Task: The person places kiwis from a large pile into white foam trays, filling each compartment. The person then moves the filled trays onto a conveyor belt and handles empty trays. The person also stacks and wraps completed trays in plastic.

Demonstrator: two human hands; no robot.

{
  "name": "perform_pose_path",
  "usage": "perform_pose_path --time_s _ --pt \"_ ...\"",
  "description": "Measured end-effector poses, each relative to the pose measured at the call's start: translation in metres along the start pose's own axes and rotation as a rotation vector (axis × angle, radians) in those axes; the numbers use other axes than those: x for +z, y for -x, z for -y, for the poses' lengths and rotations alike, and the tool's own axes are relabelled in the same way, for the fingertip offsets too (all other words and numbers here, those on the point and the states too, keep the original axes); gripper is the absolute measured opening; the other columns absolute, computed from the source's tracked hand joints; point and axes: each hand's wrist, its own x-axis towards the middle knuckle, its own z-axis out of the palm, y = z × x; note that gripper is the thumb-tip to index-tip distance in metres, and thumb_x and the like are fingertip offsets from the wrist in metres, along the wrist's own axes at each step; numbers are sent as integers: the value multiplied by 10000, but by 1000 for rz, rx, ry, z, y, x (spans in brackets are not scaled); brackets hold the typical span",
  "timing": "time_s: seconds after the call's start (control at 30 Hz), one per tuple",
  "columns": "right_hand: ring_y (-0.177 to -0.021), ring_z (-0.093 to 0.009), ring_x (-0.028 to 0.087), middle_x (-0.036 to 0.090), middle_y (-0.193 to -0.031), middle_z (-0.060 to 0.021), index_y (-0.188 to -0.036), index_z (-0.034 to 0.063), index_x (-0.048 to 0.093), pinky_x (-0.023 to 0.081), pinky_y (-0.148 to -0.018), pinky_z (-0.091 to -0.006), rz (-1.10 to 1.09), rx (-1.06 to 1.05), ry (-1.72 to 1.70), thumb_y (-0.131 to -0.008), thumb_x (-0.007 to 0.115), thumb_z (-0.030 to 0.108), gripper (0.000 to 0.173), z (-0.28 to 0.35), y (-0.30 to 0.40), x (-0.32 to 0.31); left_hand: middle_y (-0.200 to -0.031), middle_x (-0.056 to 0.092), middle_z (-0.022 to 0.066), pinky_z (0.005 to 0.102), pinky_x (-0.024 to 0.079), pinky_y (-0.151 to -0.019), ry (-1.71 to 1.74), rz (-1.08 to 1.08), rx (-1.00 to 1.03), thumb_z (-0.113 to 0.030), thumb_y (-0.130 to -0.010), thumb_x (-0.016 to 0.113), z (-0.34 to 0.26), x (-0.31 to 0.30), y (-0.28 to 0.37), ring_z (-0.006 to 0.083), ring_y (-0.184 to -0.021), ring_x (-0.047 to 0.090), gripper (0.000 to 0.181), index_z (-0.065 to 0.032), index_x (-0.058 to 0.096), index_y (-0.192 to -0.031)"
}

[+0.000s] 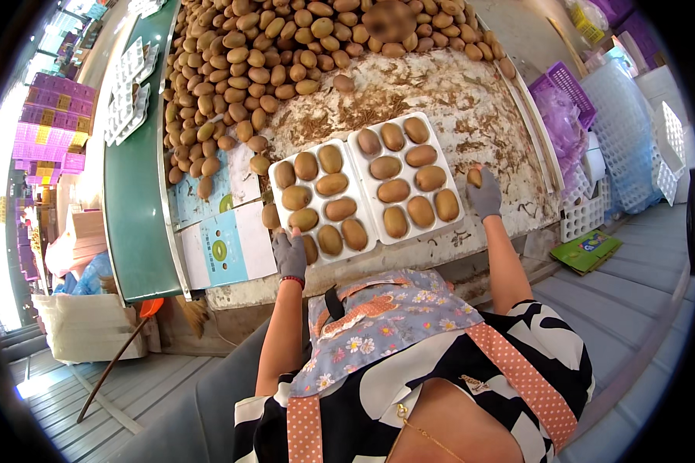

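Note:
Two white plastic trays lie side by side on the worktable, the left tray [319,204] and the right tray [372,191], both with kiwifruit in their hollows. My left hand [289,253], in a grey glove, is at the left tray's lower left corner, by a kiwifruit [309,249]; whether it grips anything is unclear. Another kiwifruit [270,216] rests just above that hand, against the tray's left edge. To the right of the right tray, my gloved right hand [485,191] holds a kiwifruit [474,177] at its fingertips.
A large heap of kiwifruit [255,58] covers the table's far part. Printed cardboard [240,243] lies left of the trays. Beyond the metal edge runs a green conveyor belt [142,220] bearing stacked white trays [128,87]. A purple crate [567,92] stands at the right.

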Motion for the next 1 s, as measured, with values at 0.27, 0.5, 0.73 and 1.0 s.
perform_pose_path --time_s 0.27,0.5,0.73,1.0 --pt "-1037 -373 494 564 -1093 -171 -1153 60 536 435 -853 -417 -96 -156 170 -802 643 282 428 16 2 -6 -1269 453 282 425 346 -1004 -34 -20 9 -394 -884 512 18 15 -15 405 -1191 425 580 64 461 -1236" --pt "-962 -386 525 579 -988 -213 -1083 37 573 439 -822 -462 82 -33 -119 -840 572 404 439 38 16 38 -1136 535 274 451 389 -934 -68 -20 9 -400 -837 548 26 24 -17 411 -1086 494 575 57 493 -1181" --pt "-1013 -402 505 536 -1111 -239 -1122 -4 542 431 -844 -461 -12 -181 11 -833 599 365 472 58 10 23 -1211 496 279 427 352 -997 -39 -4 -71 -450 -814 549 4 16 -8 400 -1154 455 664 63 475 -1228" --pt "-996 -376 518 552 -1094 -189 -1149 25 530 428 -871 -419 200 -584 -328 -768 695 261 478 185 23 25 -1223 478 270 450 404 -936 -134 -117 244 -382 -739 673 -8 17 -17 404 -1097 485 667 8 468 -1239"
